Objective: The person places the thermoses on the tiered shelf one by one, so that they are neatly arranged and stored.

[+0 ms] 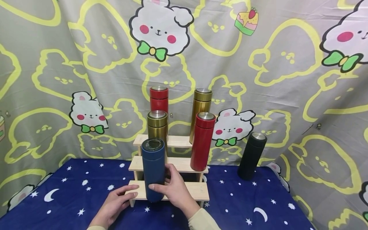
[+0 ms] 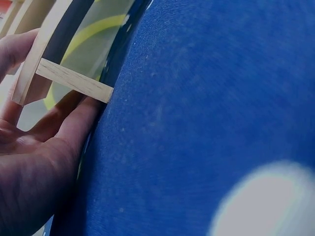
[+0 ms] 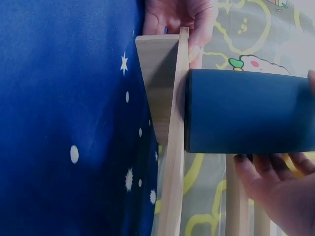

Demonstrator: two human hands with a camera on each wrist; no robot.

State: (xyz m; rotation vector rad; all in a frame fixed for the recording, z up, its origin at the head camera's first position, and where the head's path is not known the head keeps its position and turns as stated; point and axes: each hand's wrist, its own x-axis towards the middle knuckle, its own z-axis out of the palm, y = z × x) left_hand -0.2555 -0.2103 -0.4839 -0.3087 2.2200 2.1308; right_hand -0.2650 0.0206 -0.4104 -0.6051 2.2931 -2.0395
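Note:
My right hand (image 1: 179, 189) holds a dark blue thermos bottle (image 1: 154, 172) between thumb and fingers. The bottle is upright at the lowest step of a wooden stepped stand (image 1: 188, 188). In the right wrist view, the bottle's base (image 3: 193, 112) meets the step's top, with no clear gap. At the step's left end my left hand (image 1: 116, 202) grips the board. The left wrist view shows its fingers (image 2: 74, 123) below the step. Behind the blue bottle, a gold thermos (image 1: 157, 127) is partly hidden. A red thermos (image 1: 203, 143) stands on the middle step's right end.
On the top step are another red thermos (image 1: 159, 97), partly hidden, and another gold thermos (image 1: 199, 108). A black thermos (image 1: 252, 156) stands on the table to the right. The table has a dark blue star-and-moon cloth (image 1: 235, 204). A cartoon-printed curtain (image 1: 276, 105) hangs behind.

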